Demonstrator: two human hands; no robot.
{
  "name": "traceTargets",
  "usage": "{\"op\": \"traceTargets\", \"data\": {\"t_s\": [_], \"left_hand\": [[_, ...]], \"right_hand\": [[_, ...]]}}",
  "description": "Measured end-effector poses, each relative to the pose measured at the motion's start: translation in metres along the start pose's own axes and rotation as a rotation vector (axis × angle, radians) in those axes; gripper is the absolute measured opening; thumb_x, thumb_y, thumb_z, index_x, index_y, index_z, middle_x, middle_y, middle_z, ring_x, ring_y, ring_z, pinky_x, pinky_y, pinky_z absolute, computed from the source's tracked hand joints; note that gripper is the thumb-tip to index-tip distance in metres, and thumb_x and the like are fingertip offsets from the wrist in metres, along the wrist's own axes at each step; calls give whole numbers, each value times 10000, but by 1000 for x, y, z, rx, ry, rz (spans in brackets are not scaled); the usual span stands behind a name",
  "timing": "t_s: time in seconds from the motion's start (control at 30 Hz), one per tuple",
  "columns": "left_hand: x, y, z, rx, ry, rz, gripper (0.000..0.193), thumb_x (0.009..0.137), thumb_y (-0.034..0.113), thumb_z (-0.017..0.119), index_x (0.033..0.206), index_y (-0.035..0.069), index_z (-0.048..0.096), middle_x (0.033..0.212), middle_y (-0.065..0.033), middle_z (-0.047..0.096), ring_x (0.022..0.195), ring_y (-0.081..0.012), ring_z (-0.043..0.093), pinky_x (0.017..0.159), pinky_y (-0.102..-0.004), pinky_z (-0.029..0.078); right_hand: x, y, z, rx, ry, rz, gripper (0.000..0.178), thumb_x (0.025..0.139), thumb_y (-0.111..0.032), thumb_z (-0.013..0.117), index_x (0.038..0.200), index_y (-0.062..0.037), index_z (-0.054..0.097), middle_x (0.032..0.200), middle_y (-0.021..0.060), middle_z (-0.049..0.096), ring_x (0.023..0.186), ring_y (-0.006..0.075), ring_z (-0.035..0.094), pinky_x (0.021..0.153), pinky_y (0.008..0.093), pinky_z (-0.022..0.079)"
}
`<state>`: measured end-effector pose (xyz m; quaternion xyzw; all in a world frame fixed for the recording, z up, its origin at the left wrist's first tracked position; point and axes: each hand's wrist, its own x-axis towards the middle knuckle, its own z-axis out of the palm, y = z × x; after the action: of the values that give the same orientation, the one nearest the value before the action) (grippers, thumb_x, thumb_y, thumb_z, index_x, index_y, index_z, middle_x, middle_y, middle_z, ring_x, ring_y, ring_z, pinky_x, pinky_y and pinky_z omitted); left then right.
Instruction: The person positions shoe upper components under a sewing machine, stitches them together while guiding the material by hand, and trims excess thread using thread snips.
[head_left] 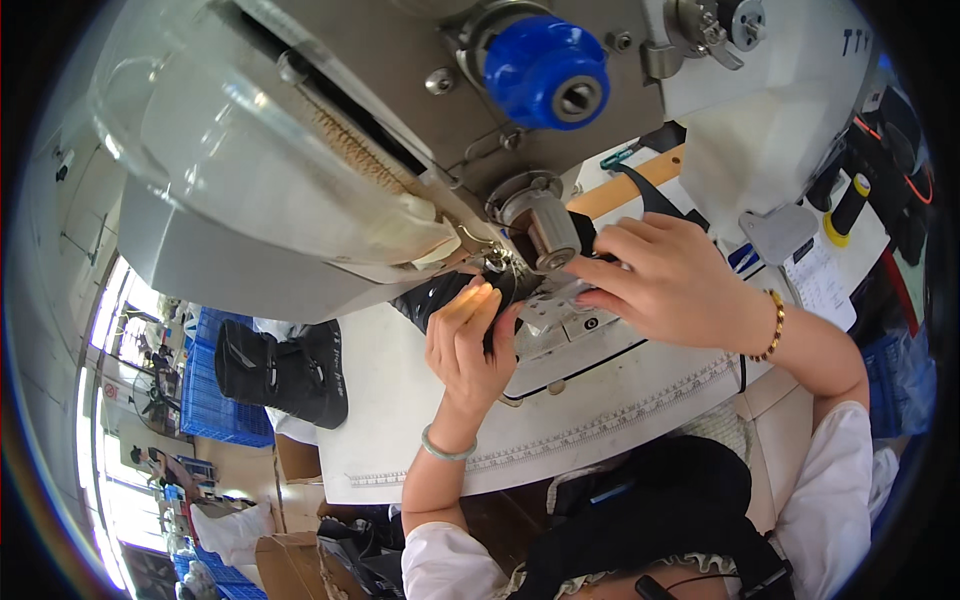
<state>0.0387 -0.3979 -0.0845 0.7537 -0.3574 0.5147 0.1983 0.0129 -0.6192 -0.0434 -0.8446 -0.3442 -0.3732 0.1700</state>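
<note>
In front of me is a grey and white industrial sewing machine with a blue knob and a metal roller foot. My left hand is at the needle area, its fingers bent together and its thumb lower. Black material lies under and beside those fingers, and the hand grips its edge. Right of the roller, my right hand has its index finger and thumb brought close together by the foot. What lies between those fingertips is too small to make out.
A ruler strip runs along the white table. At the left edge are black stitched pieces and blue crates. A thread cone, a paper sheet and a grey plate are at the right.
</note>
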Motion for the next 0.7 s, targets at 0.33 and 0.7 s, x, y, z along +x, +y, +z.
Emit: {"op": "traceTargets", "data": {"t_s": [0.33,0.7], "left_hand": [[2,-6,1,170,-8,284,262,698,42,715,915,-25,582,896,-119,600,822,-261,629,677,-311,496],[1,-5,4,287,31,383,135,703,3,674,803,14,584,863,-99,587,816,-252,620,703,-306,510]], "right_hand": [[19,19,29,177,104,-36,181,723,-252,680,692,-84,621,619,13,505,595,167,549,546,308,433],[8,5,-19,15,-18,113,310,717,-255,684,984,-106,636,660,1,499,592,158,521,513,276,423]]}}
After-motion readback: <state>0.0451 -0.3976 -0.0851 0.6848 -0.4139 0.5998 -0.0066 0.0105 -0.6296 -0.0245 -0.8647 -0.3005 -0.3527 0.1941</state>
